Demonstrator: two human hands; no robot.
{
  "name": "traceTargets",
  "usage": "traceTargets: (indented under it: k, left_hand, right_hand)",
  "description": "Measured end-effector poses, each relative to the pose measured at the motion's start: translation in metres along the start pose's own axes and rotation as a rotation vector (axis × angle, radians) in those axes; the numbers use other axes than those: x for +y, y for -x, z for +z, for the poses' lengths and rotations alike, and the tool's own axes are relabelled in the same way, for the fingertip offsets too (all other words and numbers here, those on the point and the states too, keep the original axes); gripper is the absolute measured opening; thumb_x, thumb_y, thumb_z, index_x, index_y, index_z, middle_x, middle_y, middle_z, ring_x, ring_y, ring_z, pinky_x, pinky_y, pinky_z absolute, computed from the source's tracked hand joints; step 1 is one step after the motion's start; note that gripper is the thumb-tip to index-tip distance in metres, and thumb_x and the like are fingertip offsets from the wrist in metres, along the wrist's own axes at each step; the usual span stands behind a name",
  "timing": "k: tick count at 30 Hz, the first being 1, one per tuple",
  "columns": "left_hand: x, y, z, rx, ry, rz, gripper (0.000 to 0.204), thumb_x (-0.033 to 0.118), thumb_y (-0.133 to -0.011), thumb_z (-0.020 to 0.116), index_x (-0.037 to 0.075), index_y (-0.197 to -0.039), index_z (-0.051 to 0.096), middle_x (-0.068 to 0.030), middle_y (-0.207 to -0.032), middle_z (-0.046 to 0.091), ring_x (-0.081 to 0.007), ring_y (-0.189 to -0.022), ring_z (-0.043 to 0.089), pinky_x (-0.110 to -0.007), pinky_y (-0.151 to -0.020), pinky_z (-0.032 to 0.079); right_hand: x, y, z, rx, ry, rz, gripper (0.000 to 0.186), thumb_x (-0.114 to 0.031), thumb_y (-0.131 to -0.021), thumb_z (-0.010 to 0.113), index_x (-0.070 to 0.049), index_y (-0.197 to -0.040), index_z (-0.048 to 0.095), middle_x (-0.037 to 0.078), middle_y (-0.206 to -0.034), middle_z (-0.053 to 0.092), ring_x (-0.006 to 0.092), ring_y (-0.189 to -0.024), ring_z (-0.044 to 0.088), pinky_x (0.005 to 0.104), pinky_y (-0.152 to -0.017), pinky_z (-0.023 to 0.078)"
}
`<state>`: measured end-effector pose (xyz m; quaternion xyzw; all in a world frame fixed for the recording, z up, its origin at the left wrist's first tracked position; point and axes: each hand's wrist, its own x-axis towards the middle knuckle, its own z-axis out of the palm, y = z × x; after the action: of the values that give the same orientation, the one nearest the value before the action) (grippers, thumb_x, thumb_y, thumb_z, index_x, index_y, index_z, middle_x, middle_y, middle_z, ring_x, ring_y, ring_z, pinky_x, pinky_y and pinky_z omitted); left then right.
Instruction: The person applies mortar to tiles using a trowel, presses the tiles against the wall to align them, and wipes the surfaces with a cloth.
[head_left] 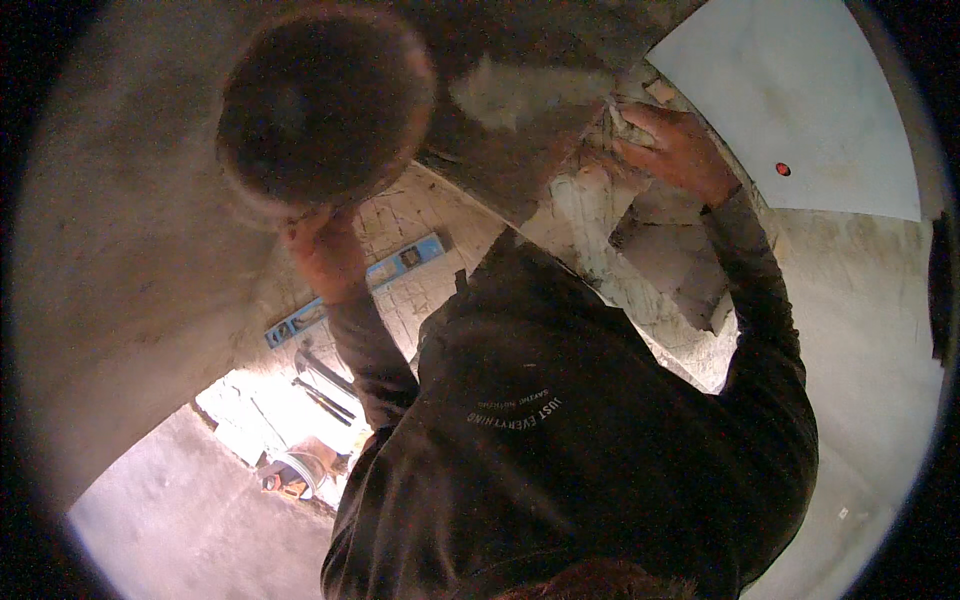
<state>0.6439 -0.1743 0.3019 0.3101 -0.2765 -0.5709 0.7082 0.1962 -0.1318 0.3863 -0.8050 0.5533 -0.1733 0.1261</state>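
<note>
My left hand [330, 250] is closed at the lower edge of a large dark round object [325, 110], raised toward the upper left. It is dim and blurred, so its kind does not show. At the upper right, my right hand [680, 145] has its fingers bent round a small pale piece [628, 128], mostly covered by the fingers. Below that hand lie dusty, plaster-like rubble and a flat grey slab [670, 260]. A blue spirit level [410, 256] lies on the scratched pale surface just below my left hand.
A large white panel [800, 100] with a red spot stands at the upper right. Toward the lower left lie dark long tools [325, 385] and a small heap of orange and black gear [290, 482]. Bare grey wall [110, 250] rises on the left.
</note>
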Motion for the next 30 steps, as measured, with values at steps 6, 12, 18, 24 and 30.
traceTargets:
  k: [6, 12, 18, 24, 30]
  left_hand:
    - [0.021, 0.034, -0.122, 0.164, -0.693, 0.211, 0.049, 0.02, -0.088, 0.073, 0.013, -0.135, 0.059, -0.0101, -0.134, 0.059, -0.0337, -0.129, 0.053, -0.049, -0.107, 0.048]
    - [0.057, 0.092, -0.164, 0.167, -1.936, -0.079, 0.047, 0.006, -0.089, 0.073, 0.005, -0.133, 0.059, -0.0155, -0.146, 0.054, -0.0317, -0.128, 0.054, -0.046, -0.112, 0.045]
    - [0.036, 0.132, -0.172, 0.42, -1.284, 0.064, 0.035, 0.0, -0.087, 0.072, 0.003, -0.122, 0.067, -0.0205, -0.146, 0.048, -0.0337, -0.128, 0.053, -0.045, -0.101, 0.056]
    - [0.027, 0.143, -0.179, 0.2, -1.643, -0.013, 0.049, -0.002, -0.08, 0.078, -0.002, -0.127, 0.064, -0.021, -0.15, 0.045, -0.0355, -0.13, 0.051, -0.045, -0.104, 0.054]
    - [0.023, 0.123, -0.138, 0.225, -1.592, 0.097, 0.08, 0.017, -0.081, 0.085, -0.002, -0.148, 0.045, -0.0246, -0.154, 0.043, -0.0402, -0.135, 0.048, -0.044, -0.106, 0.045]
  right_hand:
    - [0.004, 0.014, 0.01, -0.204, 0.442, 0.079, 0.041, -0.023, -0.088, 0.073, -0.008, -0.125, 0.062, 0.016, -0.109, 0.071, 0.036, -0.087, 0.07, 0.0458, -0.073, 0.057]
    - [0.024, 0.034, 0.026, -0.132, 0.318, 0.03, 0.037, -0.033, -0.095, 0.068, -0.005, -0.12, 0.062, 0.014, -0.093, 0.068, 0.0333, -0.078, 0.068, 0.0434, -0.066, 0.055]
    - [-0.014, 0.03, -0.004, -0.445, -0.955, 0.967, 0.042, -0.048, -0.104, 0.056, -0.009, -0.118, 0.064, -0.001, -0.071, 0.053, 0.0099, -0.05, 0.048, 0.0274, -0.042, 0.039]
    - [-0.034, 0.034, 0.017, -0.733, -0.958, 1.014, 0.045, -0.05, -0.105, 0.052, -0.008, -0.117, 0.064, -0.001, -0.069, 0.051, 0.0082, -0.05, 0.047, 0.027, -0.04, 0.037]
    - [0.009, 0.021, 0.039, -0.708, -0.192, 0.349, 0.042, -0.043, -0.106, 0.054, -0.007, -0.126, 0.064, 0.007, -0.073, 0.059, 0.0178, -0.055, 0.058, 0.0345, -0.052, 0.05]
